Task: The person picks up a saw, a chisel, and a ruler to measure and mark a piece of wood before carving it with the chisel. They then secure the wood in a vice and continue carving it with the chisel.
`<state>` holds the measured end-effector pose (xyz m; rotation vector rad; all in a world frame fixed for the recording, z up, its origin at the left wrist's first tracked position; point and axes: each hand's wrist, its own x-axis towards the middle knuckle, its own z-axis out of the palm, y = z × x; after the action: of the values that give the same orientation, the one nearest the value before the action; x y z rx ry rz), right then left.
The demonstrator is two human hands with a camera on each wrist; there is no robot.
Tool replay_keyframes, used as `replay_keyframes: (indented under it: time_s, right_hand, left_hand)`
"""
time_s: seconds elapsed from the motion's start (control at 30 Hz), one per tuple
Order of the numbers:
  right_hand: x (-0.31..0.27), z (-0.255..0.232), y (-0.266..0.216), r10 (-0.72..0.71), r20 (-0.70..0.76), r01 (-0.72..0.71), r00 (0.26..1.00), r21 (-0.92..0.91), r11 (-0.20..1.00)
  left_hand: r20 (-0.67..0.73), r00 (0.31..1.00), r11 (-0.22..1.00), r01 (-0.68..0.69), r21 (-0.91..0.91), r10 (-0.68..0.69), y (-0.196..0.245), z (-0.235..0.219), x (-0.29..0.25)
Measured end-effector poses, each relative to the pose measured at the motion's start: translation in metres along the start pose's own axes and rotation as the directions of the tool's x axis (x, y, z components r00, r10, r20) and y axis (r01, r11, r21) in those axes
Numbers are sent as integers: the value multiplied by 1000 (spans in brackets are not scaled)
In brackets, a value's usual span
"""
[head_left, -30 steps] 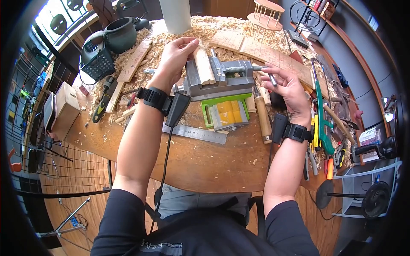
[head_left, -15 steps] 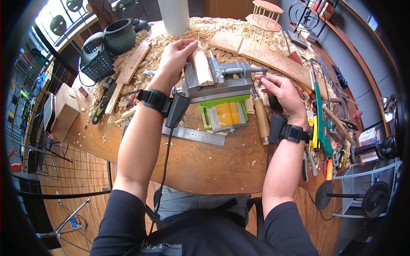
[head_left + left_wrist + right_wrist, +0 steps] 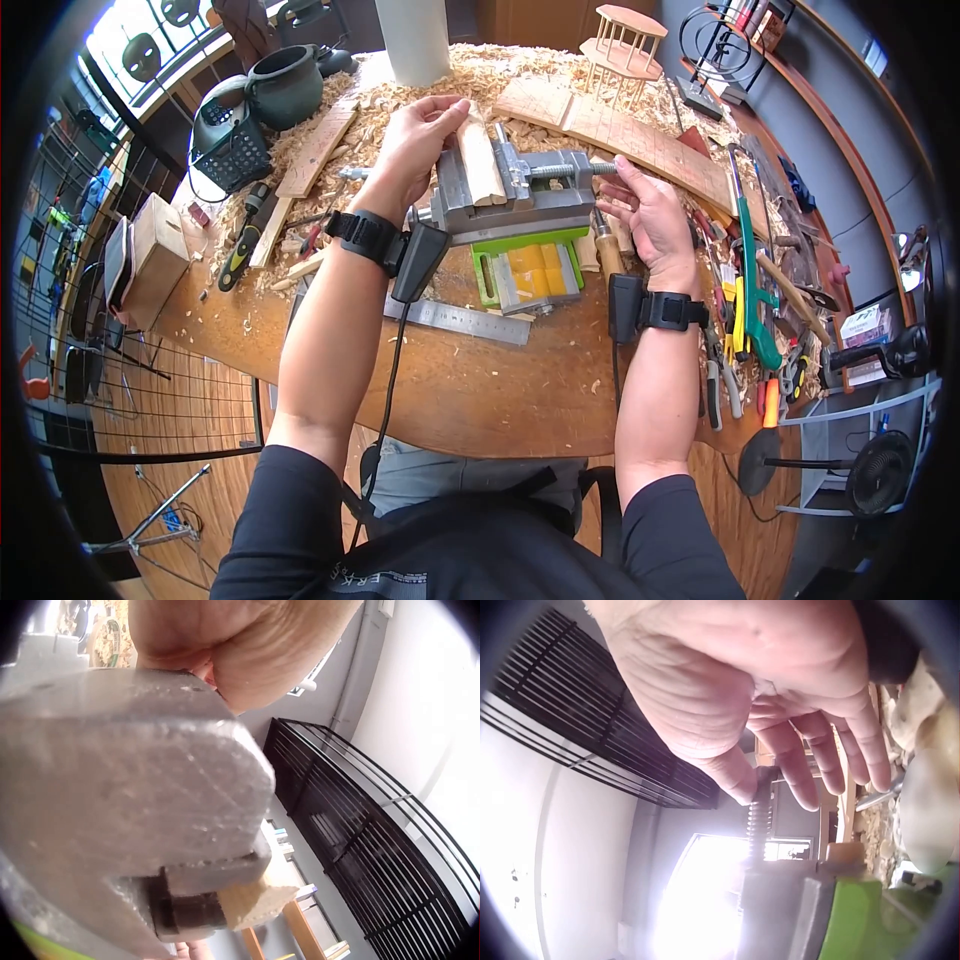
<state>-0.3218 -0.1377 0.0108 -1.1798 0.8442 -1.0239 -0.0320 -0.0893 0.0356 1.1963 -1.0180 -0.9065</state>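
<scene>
A grey metal vise (image 3: 520,222) stands on a green base holding a yellow insert (image 3: 535,272). A pale, carved wooden strip (image 3: 482,168) lies along its left jaw, its near end also showing in the left wrist view below the metal. My left hand (image 3: 412,145) pinches the strip's far end between thumb and fingers. At the right end of the vise, my right hand (image 3: 655,220) has its thumb at the end of the screw (image 3: 759,817). Its other fingers are spread and fairly straight beside the screw.
A steel ruler (image 3: 470,320) and a wooden-handled chisel (image 3: 606,245) lie near the vise. Wood shavings and boards (image 3: 640,145) cover the back. A green saw (image 3: 755,270) and several tools crowd the right side. A wooden box (image 3: 150,255) stands left.
My right hand has shifted left and its fingers have turned about the screw's end, with the fingers now spread lower. My left hand stays at the wooden strip's far end.
</scene>
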Motion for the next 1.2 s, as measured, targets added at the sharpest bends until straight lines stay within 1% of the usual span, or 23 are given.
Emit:
replay_keyframes:
  time_s: [0.07, 0.2, 0.27, 0.3, 0.37, 0.43, 0.47, 0.53, 0.57, 0.63, 0.7, 0.77, 0.9, 0.97, 1.0, 1.07, 1.2]
  right_hand:
    - [-1, 0, -1, 31, 21, -33, 999, 133, 991]
    - [1, 2, -2, 29, 20, -32, 999, 164, 986]
    - [2, 3, -1, -68, 33, 60, 997, 192, 980]
    - [1, 4, -4, -70, 39, 62, 997, 189, 980]
    - [-2, 8, -8, -143, 45, 132, 989, 183, 974]
    - [-1, 5, -8, -153, 73, 139, 986, 169, 976]
    - [-1, 4, -9, -165, 52, 160, 985, 81, 984]
    - [0, 0, -10, -201, 24, 202, 979, -65, 977]
    - [-1, -1, -12, -205, 25, 206, 979, -70, 976]
    - [-4, -1, -16, -289, 16, 289, 957, -90, 953]
    - [-9, 0, -22, -312, 34, 313, 950, -105, 944]
    - [-11, 0, -25, -309, 73, 317, 948, -220, 923]
    - [-15, -2, -26, -311, 95, 324, 946, -209, 923]
    - [-14, -3, -27, -299, 91, 312, 950, -209, 927]
    - [-14, -4, -27, -288, 83, 299, 954, -208, 931]
    - [-14, -4, -26, -286, 85, 298, 954, -209, 932]
    - [-13, -4, -25, -289, 80, 299, 954, -193, 934]
  left_hand:
    - [2, 1000, 1000, -4, 16, 4, 0, 0, 1]
    - [-21, 1000, 999, -6, 46, 7, 2, 3, -2]
    - [-42, 999, 999, 0, 46, 2, 4, 6, -6]
    - [-40, 999, 1000, 6, 27, -5, 5, 6, -7]
    - [-43, 999, 1000, 9, 8, -9, 6, 6, -8]
    - [-44, 999, 998, 5, 64, -2, 8, 7, -9]
    - [-61, 998, 994, -8, 111, 15, 8, 8, -10]
    - [-60, 998, 993, -19, 113, 26, 6, 7, -7]
    - [-58, 998, 993, -22, 119, 29, 5, 6, -6]
    - [-57, 998, 993, -18, 115, 25, 9, 7, -10]
    - [-58, 998, 994, -12, 112, 18, 11, 8, -10]
    - [-45, 999, 995, 6, 103, -2, 9, 7, -9]
    - [-26, 1000, 998, -14, 69, 16, 5, 5, -6]
    - [-35, 999, 1000, 14, -7, -14, 4, 6, -8]
    - [-37, 999, 1000, 15, -8, -15, 1, 5, -6]
    - [16, 1000, 1000, 17, -4, -17, -4, 1, -2]
    - [13, 1000, 1000, 24, 4, -24, -1, 3, -1]
